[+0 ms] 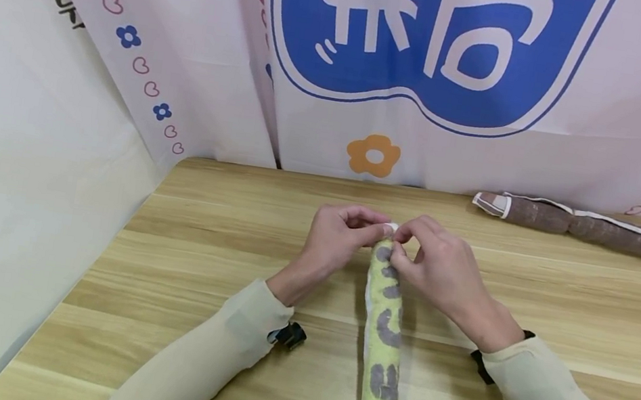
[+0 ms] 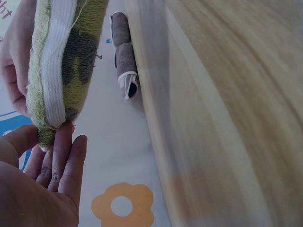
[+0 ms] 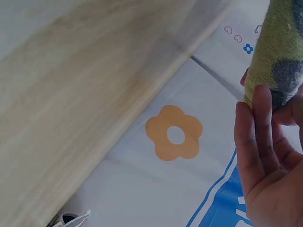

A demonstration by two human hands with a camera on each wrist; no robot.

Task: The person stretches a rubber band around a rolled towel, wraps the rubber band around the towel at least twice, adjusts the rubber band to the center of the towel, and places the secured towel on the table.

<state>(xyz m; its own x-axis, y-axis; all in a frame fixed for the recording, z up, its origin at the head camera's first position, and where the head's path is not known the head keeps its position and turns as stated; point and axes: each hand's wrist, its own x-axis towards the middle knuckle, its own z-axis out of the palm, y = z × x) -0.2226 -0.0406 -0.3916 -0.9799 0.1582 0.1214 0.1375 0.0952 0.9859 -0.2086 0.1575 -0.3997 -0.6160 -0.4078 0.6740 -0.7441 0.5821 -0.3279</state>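
Note:
A long, narrow rolled towel, yellow-green with grey marks and white edging, lies lengthwise on the table, its near end towards me. At its far end, my left hand pinches the left side between thumb and fingers. My right hand pinches the same end from the right, thumb against the fabric. In the left wrist view, the white edge band of the towel runs down to the left fingertips. The right wrist view has the towel's end between the right thumb and fingers.
A brown rolled towel with white edging lies along the table's back right edge. The wooden table meets a printed white cloth backdrop behind it. Black wrist straps are on both forearms.

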